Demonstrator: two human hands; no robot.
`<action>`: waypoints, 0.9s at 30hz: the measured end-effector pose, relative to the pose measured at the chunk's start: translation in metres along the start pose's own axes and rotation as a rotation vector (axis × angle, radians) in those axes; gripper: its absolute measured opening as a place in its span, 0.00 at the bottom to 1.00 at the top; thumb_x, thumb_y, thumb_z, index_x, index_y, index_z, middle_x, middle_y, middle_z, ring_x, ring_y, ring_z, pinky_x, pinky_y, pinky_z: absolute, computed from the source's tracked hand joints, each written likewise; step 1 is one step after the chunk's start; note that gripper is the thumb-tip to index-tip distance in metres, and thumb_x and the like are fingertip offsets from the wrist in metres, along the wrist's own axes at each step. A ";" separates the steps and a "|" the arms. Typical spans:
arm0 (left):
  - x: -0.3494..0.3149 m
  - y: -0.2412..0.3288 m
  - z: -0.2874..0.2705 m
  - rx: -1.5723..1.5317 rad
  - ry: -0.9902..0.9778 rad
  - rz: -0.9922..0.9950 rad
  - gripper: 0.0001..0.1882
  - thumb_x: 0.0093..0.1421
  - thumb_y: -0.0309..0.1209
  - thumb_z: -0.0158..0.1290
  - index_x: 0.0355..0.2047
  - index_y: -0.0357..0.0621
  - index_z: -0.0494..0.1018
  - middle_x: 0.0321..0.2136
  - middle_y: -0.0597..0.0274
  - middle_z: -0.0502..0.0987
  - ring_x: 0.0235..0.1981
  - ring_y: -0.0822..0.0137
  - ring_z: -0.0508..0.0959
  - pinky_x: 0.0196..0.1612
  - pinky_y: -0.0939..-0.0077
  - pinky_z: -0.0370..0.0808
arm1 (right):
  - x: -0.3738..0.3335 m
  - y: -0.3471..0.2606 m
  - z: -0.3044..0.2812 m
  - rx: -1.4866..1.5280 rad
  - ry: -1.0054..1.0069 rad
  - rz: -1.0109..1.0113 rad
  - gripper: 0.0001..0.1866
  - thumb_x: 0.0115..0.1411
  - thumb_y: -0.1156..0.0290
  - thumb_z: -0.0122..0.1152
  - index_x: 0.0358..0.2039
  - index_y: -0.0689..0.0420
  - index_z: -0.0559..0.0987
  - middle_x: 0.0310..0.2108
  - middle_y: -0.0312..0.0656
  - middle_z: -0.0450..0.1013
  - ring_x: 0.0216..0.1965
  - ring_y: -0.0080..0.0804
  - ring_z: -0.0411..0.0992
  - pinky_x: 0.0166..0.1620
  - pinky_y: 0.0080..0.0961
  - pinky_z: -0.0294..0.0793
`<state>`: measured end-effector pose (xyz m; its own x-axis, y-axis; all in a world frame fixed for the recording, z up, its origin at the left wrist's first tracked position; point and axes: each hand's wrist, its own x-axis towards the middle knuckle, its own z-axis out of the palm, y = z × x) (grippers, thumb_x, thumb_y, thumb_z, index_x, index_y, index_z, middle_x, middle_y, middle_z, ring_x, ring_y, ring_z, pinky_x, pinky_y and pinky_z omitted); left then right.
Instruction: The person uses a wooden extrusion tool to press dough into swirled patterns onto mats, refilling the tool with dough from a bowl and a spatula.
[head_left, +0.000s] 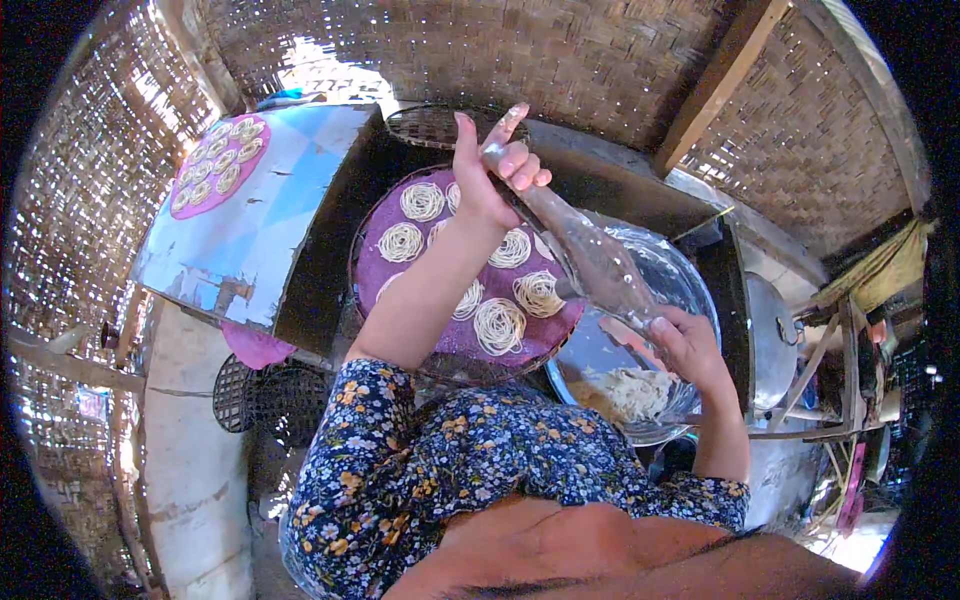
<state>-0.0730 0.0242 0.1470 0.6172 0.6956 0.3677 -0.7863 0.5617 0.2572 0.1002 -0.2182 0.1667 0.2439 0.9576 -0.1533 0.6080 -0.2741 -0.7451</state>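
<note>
Between my hands a long, shiny, brownish piece (600,265), dotted with white bits, slants from upper left to lower right. It looks like a see-through plastic bag, but I cannot be sure. My left hand (497,170) has its lower fingers curled round the upper end, thumb and forefinger raised. At the lower end my right hand (684,345) is closed on it. Below my left forearm lies a round tray lined with purple cloth (455,335), bearing several nests of pale noodles (498,327). Beneath my right hand a large metal basin (712,300) holds pale dough (636,392).
At the left stands a box-like surface with a blue and white cover (270,200), with more noodle nests on pink cloth (214,186). A dark woven basket (232,395) is lower left. A metal pot (768,330) stands at right, and woven walls (560,60) enclose the space.
</note>
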 end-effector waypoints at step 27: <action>-0.029 -0.060 -0.117 1.690 -0.231 -0.611 0.25 0.57 0.47 0.32 0.51 0.46 0.58 0.41 0.47 0.67 0.42 0.48 0.66 0.47 0.59 0.60 | 0.018 0.031 0.015 0.089 0.297 -0.028 0.20 0.53 0.55 0.47 0.29 0.62 0.74 0.19 0.43 0.69 0.21 0.26 0.65 0.28 0.25 0.65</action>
<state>-0.0410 0.0228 0.0165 0.8985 0.4360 -0.0512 0.2565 -0.4266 0.8673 0.1122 -0.2078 0.1304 0.4463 0.8932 0.0545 0.5524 -0.2271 -0.8020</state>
